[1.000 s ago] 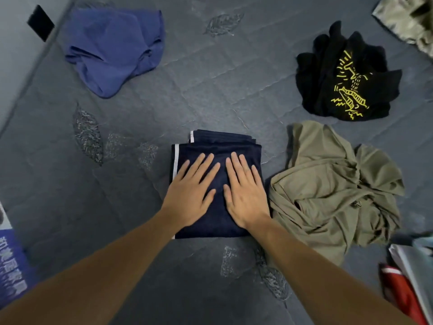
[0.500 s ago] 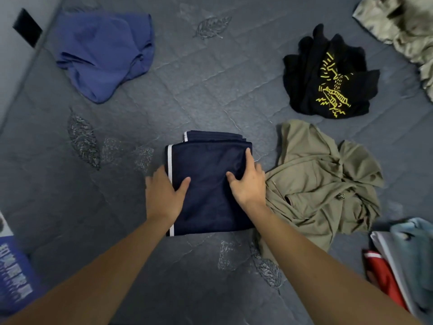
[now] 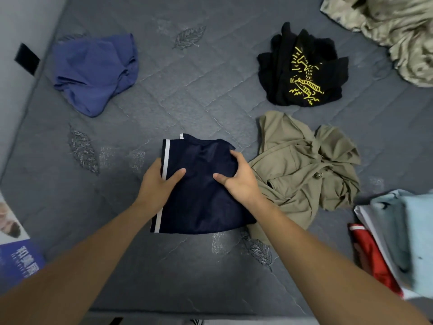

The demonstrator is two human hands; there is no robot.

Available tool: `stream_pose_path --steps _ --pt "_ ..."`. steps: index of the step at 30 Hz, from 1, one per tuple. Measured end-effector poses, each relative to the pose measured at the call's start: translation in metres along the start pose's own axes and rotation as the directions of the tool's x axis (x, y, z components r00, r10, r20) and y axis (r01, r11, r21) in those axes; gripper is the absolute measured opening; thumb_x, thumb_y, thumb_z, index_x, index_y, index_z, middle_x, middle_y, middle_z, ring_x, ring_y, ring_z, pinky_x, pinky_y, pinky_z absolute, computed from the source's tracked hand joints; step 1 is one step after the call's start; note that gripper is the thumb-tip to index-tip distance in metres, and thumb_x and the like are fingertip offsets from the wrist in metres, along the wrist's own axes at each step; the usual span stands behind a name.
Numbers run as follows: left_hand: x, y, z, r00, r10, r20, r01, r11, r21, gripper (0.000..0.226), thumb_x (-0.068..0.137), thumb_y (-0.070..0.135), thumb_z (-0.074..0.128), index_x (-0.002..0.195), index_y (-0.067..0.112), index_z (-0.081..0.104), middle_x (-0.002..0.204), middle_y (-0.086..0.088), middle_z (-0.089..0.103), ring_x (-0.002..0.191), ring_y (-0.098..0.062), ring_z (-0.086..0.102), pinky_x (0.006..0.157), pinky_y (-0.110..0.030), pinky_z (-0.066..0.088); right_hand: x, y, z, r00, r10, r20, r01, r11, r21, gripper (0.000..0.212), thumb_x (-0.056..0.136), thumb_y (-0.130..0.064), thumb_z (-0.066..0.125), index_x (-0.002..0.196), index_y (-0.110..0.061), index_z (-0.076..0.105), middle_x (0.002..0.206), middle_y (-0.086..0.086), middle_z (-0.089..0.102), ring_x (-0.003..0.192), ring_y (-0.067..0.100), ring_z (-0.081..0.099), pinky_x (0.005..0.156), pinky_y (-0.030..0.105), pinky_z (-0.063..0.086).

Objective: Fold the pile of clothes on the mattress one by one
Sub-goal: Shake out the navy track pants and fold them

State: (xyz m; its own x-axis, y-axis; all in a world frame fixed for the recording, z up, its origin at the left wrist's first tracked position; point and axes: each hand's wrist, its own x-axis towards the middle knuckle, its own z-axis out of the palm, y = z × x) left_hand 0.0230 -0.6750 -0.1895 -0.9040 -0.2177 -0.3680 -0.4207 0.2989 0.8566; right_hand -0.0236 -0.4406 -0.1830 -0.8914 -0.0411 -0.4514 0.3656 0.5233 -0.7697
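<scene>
A folded navy garment (image 3: 201,198) with a white side stripe is held just above the grey quilted mattress (image 3: 187,95). My left hand (image 3: 157,184) grips its left edge, thumb on top and fingers underneath. My right hand (image 3: 239,179) grips its right edge the same way. Unfolded clothes lie around it: an olive garment (image 3: 304,165) right beside it on the right, a black shirt with a yellow print (image 3: 302,69) at the back right, and a blue garment (image 3: 93,71) at the back left.
A stack of folded clothes, light blue over white and red (image 3: 398,238), sits at the right edge. A beige crumpled cloth (image 3: 393,31) fills the far right corner. A printed blue box (image 3: 16,254) lies at the left edge, beside a grey wall (image 3: 18,24).
Both hands went from pressing flat on the navy garment to gripping its two sides. The garment has risen off the mattress and bunches slightly between them.
</scene>
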Motion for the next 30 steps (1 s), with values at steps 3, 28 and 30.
stream_pose_path --steps 3,28,30 --pt "-0.024 0.045 -0.003 0.999 0.034 0.028 -0.035 0.998 0.045 0.024 0.092 0.037 0.077 0.113 0.032 0.065 0.102 0.018 0.073 0.094 0.001 0.069 0.079 -0.024 0.054 -0.033 -0.012 -0.033 1.000 -0.021 -0.007 0.022 0.990 0.142 0.083 0.079 -0.023 0.089 0.149 -0.026 0.046 0.135 -0.014 0.058 0.122 0.003 0.057 0.111 0.030 0.046" --pt "-0.380 0.444 0.409 0.761 0.441 0.476 -0.440 0.890 -0.121 0.027 0.091 0.034 0.078 0.113 0.034 0.062 0.106 0.024 0.070 0.097 0.002 0.067 0.079 -0.017 0.049 -0.452 0.108 -0.599 0.829 0.087 -0.552 0.006 0.986 0.165 0.087 0.083 -0.025 0.087 0.155 -0.026 0.039 0.153 -0.020 0.033 0.136 -0.012 0.028 0.119 0.011 0.021" --pt "-0.380 0.457 0.445 0.745 0.442 0.500 -0.445 0.887 -0.122 0.029 0.092 0.035 0.077 0.116 0.034 0.062 0.108 0.025 0.069 0.099 0.002 0.067 0.080 -0.015 0.049 -0.448 0.128 -0.627 0.790 0.091 -0.607 -0.034 0.994 0.104 0.087 0.082 -0.028 0.088 0.155 -0.027 0.040 0.152 -0.023 0.027 0.131 -0.019 0.019 0.117 0.003 0.013"
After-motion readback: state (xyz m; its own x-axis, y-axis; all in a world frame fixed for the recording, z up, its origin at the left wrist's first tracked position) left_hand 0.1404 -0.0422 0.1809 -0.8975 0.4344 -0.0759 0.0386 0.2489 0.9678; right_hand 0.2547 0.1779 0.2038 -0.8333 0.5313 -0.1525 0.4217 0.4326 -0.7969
